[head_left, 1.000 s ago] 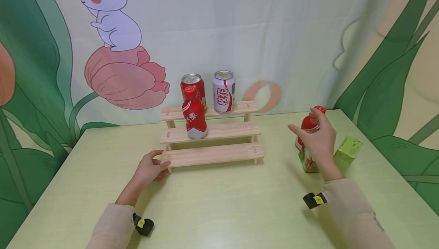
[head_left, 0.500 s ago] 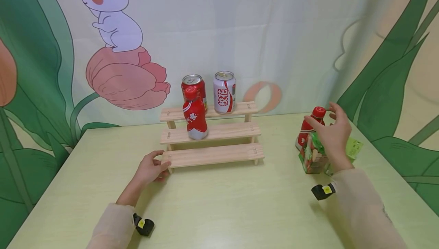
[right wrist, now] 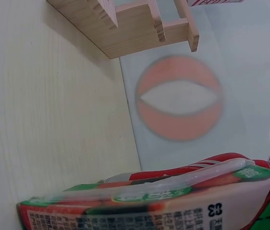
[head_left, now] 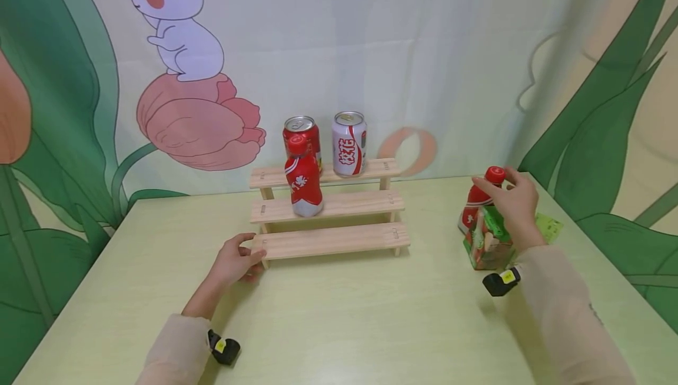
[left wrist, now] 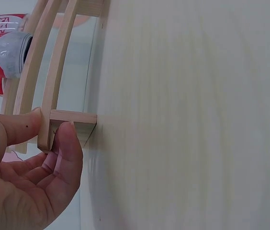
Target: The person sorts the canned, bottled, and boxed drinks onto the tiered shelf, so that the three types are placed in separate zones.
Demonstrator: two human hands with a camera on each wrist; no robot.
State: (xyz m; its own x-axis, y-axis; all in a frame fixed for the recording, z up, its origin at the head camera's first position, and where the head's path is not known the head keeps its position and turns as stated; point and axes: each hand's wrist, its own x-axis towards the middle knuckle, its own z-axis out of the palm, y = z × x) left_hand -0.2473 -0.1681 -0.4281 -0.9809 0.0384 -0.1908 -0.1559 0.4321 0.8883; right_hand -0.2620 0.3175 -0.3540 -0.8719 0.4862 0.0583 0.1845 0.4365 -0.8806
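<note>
At the left end of the tiered wooden rack (head_left: 328, 242), my left hand (head_left: 236, 261) pinches the lowest shelf, thumb on top and fingers curled below, as the left wrist view shows. My right hand (head_left: 516, 205) is at the neck of a red-capped bottle (head_left: 475, 199) on the right, thumb extended in front and the other fingers partly hidden behind the cap. Before that bottle stands a green and red drink carton (head_left: 484, 246), large in the right wrist view. A second red bottle (head_left: 304, 188) stands on the middle shelf.
A red can (head_left: 313, 132) and a white can (head_left: 349, 146) stand on the top shelf. Behind my right wrist, a light green box (head_left: 549, 227) shows in part. A printed curtain (head_left: 450, 67) hangs along the table's back edge.
My right hand has moved right and back, from in front of the bottle to around its neck, and its fingers have drawn nearer the cap. The left hand keeps its hold on the rack.
</note>
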